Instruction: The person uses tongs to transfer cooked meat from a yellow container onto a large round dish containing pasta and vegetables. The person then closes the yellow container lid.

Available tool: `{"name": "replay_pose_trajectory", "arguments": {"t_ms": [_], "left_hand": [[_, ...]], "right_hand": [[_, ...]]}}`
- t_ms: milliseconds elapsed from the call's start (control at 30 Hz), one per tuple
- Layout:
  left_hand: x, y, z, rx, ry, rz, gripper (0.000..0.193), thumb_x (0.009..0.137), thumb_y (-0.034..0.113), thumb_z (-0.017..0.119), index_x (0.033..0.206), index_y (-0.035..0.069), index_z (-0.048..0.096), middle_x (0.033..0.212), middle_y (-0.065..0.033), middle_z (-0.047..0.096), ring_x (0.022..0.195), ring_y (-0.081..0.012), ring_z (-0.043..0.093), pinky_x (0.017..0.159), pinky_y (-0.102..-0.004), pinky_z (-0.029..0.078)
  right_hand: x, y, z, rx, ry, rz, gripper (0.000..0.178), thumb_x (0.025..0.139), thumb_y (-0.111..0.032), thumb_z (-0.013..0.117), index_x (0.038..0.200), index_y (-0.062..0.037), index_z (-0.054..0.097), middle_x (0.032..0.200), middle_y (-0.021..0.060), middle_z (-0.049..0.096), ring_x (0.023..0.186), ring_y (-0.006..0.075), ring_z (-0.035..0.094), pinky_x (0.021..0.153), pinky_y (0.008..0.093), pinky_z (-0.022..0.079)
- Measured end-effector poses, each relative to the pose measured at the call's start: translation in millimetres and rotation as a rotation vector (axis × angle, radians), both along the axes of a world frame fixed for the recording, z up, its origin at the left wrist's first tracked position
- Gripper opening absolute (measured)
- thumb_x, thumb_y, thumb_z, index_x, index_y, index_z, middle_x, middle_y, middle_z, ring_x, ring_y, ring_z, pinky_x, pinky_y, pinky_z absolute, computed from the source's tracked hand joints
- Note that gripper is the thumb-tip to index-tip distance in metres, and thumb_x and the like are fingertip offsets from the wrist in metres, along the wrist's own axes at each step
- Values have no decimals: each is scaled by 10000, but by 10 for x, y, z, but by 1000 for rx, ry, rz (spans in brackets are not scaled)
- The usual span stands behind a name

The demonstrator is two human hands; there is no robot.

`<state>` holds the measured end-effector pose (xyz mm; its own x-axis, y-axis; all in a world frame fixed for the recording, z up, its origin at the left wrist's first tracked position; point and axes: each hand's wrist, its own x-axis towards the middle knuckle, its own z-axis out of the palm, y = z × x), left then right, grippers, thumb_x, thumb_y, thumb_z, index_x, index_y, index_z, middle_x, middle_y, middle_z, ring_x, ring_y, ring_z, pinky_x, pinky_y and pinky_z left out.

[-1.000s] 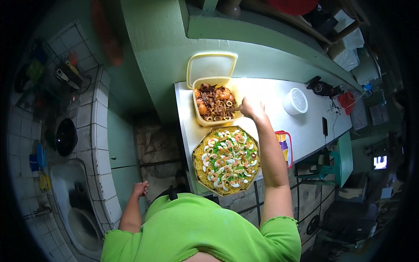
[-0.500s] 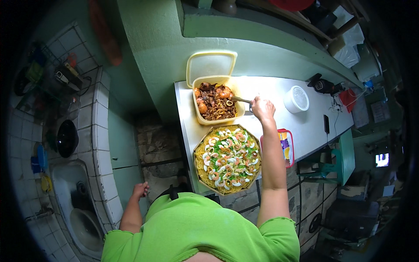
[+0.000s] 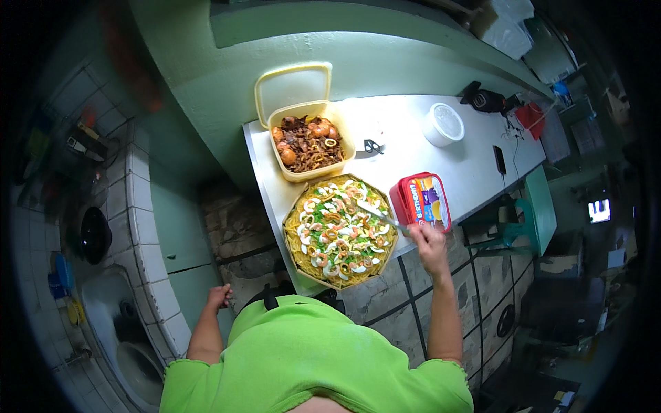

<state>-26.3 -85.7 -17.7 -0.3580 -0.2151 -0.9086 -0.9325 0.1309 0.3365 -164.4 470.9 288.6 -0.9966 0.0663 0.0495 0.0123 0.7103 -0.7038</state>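
Observation:
In my right hand (image 3: 429,244) is the handle of a metal spoon (image 3: 385,217), its far end over the noodles on a large octagonal tray (image 3: 296,260). The noodles are topped with egg slices, shrimp, squid rings and chopped greens (image 3: 348,233). Whether the spoon touches the topping, I cannot tell. Behind the tray stands a yellowish plastic container (image 3: 313,175) of dark cooked squid pieces, with orange shrimp or similar lumps among them. Its lid (image 3: 296,82) leans upright against the wall. My left hand (image 3: 220,296) hangs low at my side, fingers curled, away from the table.
A red tub with a printed lid (image 3: 421,199) sits right of the tray. Farther back are black-handled scissors (image 3: 372,146), a white round tub (image 3: 444,125) and a phone (image 3: 499,160). A green plastic stool (image 3: 516,224) stands beyond the table; a sink (image 3: 103,296) is at left.
My right hand has drawn back from the container toward me, bringing the spoon over the noodle tray. The view has shifted, and the scissors and red tub show more fully. My left hand stays low.

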Motion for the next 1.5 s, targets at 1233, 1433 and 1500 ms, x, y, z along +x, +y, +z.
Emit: {"name": "replay_pose_trajectory", "arguments": {"t_ms": [1233,1433,1500], "left_hand": [[155,15,53,52,67,130,311,918,378,608,847,80,661,652,0,545,476,-121,498,471,-312,440],[443,-169,25,23,-12,222,319,918,383,609,845,76,656,662,-3,538,465,-125,481,466,-311,434],[521,-222,1,-3,-75,226,323,917,386,608,840,75,654,660,2,533,459,-126,475,460,-307,427]], "right_hand": [[-2297,-1179,-477,823,-111,539,175,847,-241,620,989,-258,720,909,53,686,952,253,628,840,473,420],[-2481,-1127,-506,871,106,446,135,850,-274,625,961,-242,694,919,15,635,981,242,584,863,481,358],[-2446,-1012,-353,856,3,433,131,857,-285,629,953,-224,694,909,17,640,965,226,594,836,456,349]]}}
